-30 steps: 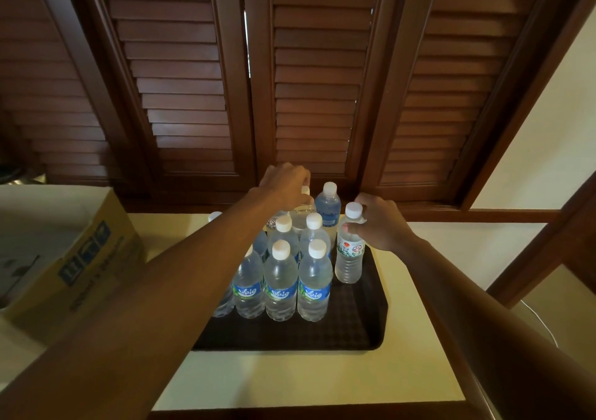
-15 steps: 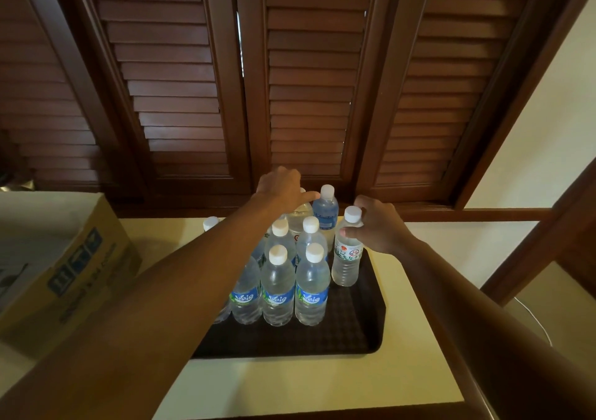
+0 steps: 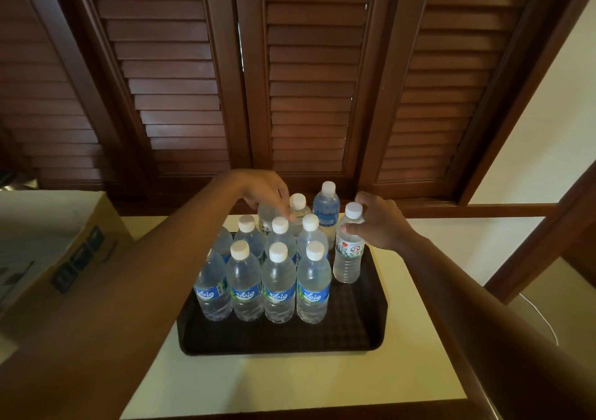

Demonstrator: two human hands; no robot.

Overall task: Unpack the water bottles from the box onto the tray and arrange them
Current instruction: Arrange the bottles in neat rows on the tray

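Water bottles [image 3: 279,286] are stood upright in tight rows on the dark tray [image 3: 361,332], white caps up, front row of four blue-labelled. One green-and-red-labelled bottle [image 3: 349,248] is set at the right end, gripped at its neck by the right hand [image 3: 375,223]. A clear back-row bottle [image 3: 298,208] is pinched at its shoulder by the left hand [image 3: 264,190]. Tray is placed on a cream tabletop [image 3: 290,384]; cardboard box [image 3: 61,248] sits to the left, wooden shutters [image 3: 309,74] behind.
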